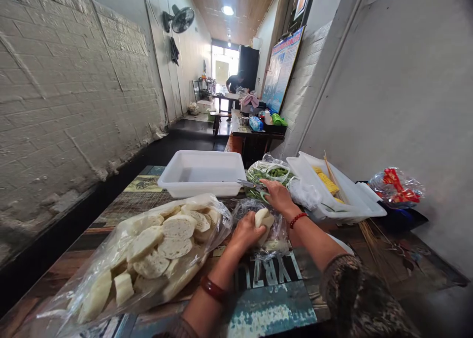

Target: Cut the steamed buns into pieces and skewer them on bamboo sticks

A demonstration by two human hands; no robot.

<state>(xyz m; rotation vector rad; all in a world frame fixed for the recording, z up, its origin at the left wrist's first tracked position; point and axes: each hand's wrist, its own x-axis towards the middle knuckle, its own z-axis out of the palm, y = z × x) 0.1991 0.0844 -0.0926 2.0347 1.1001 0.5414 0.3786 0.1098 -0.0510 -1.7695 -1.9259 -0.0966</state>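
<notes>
My left hand (246, 233), with a dark red bangle on its wrist, is closed around a pale chunk (263, 220) that looks like the bread-like slices nearby. The chunk is held over a small clear plastic bag (279, 242) on the table. My right hand (280, 198), wearing a red bead bracelet, grips scissors (251, 184) whose blades point left. Left of my hands lies a large clear bag of pale, porous slices (177, 229). Just beyond the scissors, a plastic bag of green vegetables (271, 171) sits open.
A white plastic tub (201, 189) stands at the table's far edge. On the right, another white tub (354, 207) holds yellow pieces (327, 182) and skewers (335, 173). A red-and-clear package (399, 187) lies by the wall. Farther back, a person (234, 82) bends over a table.
</notes>
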